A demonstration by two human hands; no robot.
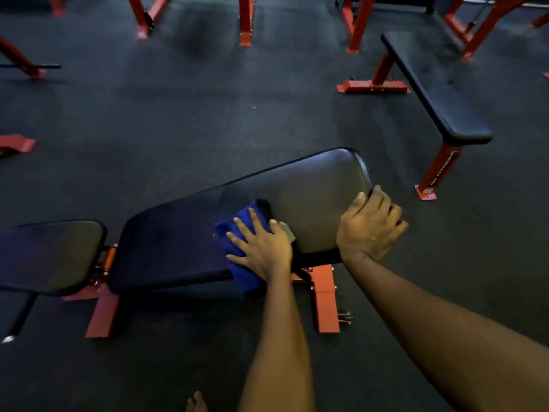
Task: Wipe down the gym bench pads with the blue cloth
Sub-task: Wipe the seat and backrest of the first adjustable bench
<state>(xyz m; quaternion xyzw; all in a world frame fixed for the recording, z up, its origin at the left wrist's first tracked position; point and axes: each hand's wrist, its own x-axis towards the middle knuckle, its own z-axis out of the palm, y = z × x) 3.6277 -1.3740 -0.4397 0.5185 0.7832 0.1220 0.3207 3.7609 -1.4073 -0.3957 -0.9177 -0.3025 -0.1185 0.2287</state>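
Note:
A long black back pad (184,236) of an adjustable bench on a red frame lies across the middle of the view. A shorter black seat pad (50,254) sits at its left end. My left hand (261,248) presses flat, fingers spread, on the folded blue cloth (237,263), which lies on the back pad's near edge and hangs over it. My right hand (370,226) grips the near right corner of the back pad, fingers curled over its edge.
A second flat bench (436,87) with a black pad on red legs stands at the right rear. Red frame legs (246,22) of other machines stand along the far side. The floor (208,114) is dark rubber. A bare foot (196,402) shows at the bottom.

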